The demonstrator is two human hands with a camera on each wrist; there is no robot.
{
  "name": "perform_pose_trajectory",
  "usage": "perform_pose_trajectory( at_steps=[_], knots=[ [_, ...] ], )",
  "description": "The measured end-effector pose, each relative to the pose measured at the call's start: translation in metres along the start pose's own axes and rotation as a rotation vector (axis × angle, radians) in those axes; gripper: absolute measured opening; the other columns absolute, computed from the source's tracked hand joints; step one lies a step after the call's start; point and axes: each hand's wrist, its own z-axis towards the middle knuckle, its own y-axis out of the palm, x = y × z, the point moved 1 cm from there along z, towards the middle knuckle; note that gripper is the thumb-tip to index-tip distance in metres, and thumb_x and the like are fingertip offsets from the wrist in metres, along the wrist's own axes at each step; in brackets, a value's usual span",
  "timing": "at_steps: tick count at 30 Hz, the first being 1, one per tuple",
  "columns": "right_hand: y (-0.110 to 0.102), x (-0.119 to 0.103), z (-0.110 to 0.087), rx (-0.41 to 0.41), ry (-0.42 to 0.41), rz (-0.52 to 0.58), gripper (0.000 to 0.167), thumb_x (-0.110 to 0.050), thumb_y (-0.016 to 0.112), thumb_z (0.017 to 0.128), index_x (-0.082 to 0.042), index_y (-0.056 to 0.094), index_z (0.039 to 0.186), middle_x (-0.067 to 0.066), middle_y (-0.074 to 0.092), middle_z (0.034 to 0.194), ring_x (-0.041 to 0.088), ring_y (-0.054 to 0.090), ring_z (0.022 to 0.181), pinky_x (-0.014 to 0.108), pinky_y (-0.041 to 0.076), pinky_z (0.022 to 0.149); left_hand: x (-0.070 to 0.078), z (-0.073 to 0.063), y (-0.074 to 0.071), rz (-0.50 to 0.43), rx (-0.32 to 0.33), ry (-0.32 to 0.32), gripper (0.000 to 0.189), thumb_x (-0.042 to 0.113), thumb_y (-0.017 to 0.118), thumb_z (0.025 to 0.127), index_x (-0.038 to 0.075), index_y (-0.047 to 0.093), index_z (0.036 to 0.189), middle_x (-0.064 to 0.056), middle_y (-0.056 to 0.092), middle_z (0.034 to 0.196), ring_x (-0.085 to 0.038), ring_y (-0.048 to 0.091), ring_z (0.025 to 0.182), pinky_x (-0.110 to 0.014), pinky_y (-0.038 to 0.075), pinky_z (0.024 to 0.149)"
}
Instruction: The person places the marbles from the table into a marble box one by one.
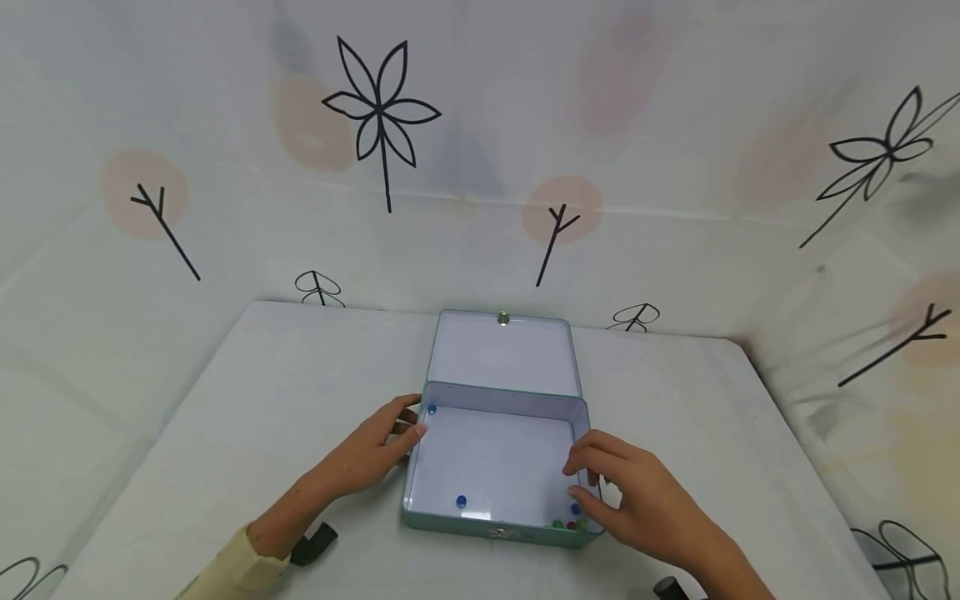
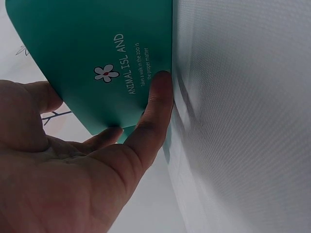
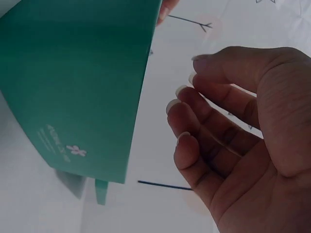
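Note:
A green tin box [image 1: 487, 450] with a white inside lies on the table, its hinged lid [image 1: 502, 350] folded back. Small round beads are inside: a blue bead [image 1: 461, 501] near the front, another blue bead [image 1: 432, 409] in the back left corner, and blue, green and red beads [image 1: 572, 526] in the front right corner. My left hand [image 1: 367, 450] holds the box's left wall, thumb at the rim and fingers against the outside [image 2: 112, 53]. Over the right rim hovers my right hand [image 1: 630, 492], fingers loosely bent, with nothing visible between them in the right wrist view.
White cloth covers the table [image 1: 300, 358] around the box. Behind it stands a pale backdrop [image 1: 480, 150] with drawn flowers and twigs. A gold-coloured clasp [image 1: 503, 318] sits on the lid's far edge. Dark straps [image 1: 313, 544] show at both wrists.

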Motion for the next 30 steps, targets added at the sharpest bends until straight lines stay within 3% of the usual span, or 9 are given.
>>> perform_pose_trajectory(
  at_steps=[9, 22, 30],
  knots=[
    [-0.006, 0.022, 0.0, 0.096, 0.014, -0.005, 0.047, 0.008, 0.084, 0.079, -0.026, 0.068, 0.106, -0.012, 0.065, 0.104, 0.004, 0.057, 0.08, 0.01, 0.046, 0.069, 0.0, 0.002, 0.0, -0.015, -0.007, 0.002, 0.066, 0.043, 0.057, 0.11, 0.011, 0.036, 0.164, -0.012, 0.057, 0.148, -0.032, 0.058, 0.137, -0.047, 0.058, 0.104],
    [-0.011, 0.055, -0.006, 0.125, 0.172, -0.119, 0.037, 0.011, 0.082, 0.081, -0.019, 0.07, 0.098, -0.016, 0.064, 0.099, 0.001, 0.056, 0.077, 0.023, 0.054, 0.064, -0.001, 0.003, 0.0, -0.024, -0.005, -0.006, 0.066, 0.043, 0.058, 0.11, 0.011, 0.036, 0.164, -0.011, 0.058, 0.147, -0.031, 0.058, 0.136, -0.045, 0.059, 0.102],
    [-0.009, 0.08, -0.013, 0.176, 0.248, -0.203, 0.03, 0.008, 0.082, 0.083, -0.016, 0.072, 0.099, -0.008, 0.067, 0.098, 0.008, 0.06, 0.078, 0.029, 0.056, 0.065, -0.003, 0.003, -0.003, 0.012, -0.002, 0.014, 0.064, 0.045, 0.057, 0.11, 0.011, 0.041, 0.161, -0.009, 0.06, 0.145, -0.028, 0.06, 0.134, -0.045, 0.058, 0.104]
  ],
)
